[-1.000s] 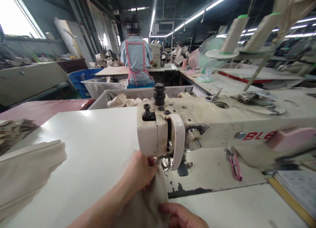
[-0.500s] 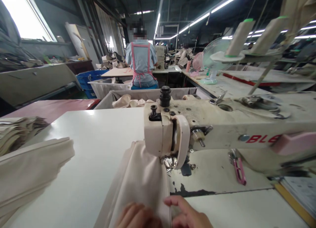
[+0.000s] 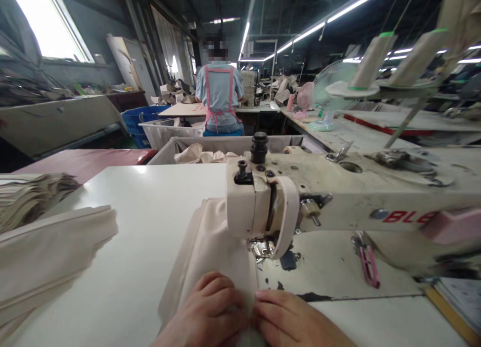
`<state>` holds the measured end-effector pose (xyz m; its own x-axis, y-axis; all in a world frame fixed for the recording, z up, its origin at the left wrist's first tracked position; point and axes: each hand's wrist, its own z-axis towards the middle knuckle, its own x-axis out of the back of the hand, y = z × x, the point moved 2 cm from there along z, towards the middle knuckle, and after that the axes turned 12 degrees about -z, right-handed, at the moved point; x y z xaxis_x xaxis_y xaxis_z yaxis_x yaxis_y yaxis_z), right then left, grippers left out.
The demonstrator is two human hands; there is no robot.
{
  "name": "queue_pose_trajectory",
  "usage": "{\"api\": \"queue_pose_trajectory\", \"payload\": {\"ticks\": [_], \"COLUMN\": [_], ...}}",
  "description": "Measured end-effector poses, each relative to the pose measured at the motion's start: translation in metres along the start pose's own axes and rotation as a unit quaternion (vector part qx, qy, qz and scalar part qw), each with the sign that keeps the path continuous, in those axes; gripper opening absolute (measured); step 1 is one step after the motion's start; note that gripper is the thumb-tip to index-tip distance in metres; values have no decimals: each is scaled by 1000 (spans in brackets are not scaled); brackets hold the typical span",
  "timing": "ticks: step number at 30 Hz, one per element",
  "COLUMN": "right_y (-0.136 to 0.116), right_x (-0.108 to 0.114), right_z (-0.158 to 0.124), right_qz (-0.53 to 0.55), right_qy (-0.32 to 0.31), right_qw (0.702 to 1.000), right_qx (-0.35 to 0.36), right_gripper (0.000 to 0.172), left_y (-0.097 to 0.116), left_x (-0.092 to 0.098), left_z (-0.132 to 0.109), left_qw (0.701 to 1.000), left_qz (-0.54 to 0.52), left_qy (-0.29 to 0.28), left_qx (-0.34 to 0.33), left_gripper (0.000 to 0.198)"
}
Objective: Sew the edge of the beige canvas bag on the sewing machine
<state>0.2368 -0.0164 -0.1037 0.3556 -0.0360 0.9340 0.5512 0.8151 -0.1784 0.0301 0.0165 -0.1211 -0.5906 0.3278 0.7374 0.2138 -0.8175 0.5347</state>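
A cream fabric piece (image 3: 210, 241) lies on the white table (image 3: 150, 206) and runs under the head of the sewing machine (image 3: 338, 196), past the presser foot (image 3: 265, 247). My left hand (image 3: 210, 309) rests on the near end of the fabric with its fingers curled flat on the cloth. Beside it, my right hand (image 3: 291, 319) presses the fabric's right edge, fingers stretched toward the left hand. Both hands sit just in front of the needle area.
Folded cream pieces (image 3: 48, 251) and a stack of cut pieces (image 3: 30, 196) lie at the left. Pink thread snips (image 3: 366, 262) rest on the machine bed. A cloth bin (image 3: 210, 149) stands behind the table. A person in a pink apron (image 3: 220, 96) sits further back. A fan (image 3: 326, 94) stands on the right bench.
The fabric has fed further back under the machine head. My left hand came off the presser foot area and both hands now lie on the fabric's near end.
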Motion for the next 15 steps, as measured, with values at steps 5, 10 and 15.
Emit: {"api": "queue_pose_trajectory", "payload": {"ticks": [5,10,15], "right_y": [9,17,17], "right_x": [3,-4,-4], "right_z": [7,11,15], "right_qz": [-27,-115,-146], "right_qy": [32,0,-41], "right_qw": [999,993,988], "right_qx": [9,-9,-38], "right_gripper": [35,42,57], "left_y": [-1,-7,-21], "left_x": [26,41,44], "left_z": [15,29,41], "left_qw": [996,991,990], "left_qz": [-26,-50,-51], "left_qy": [-72,-94,-95], "left_qx": [54,79,89], "left_gripper": [24,26,28]}}
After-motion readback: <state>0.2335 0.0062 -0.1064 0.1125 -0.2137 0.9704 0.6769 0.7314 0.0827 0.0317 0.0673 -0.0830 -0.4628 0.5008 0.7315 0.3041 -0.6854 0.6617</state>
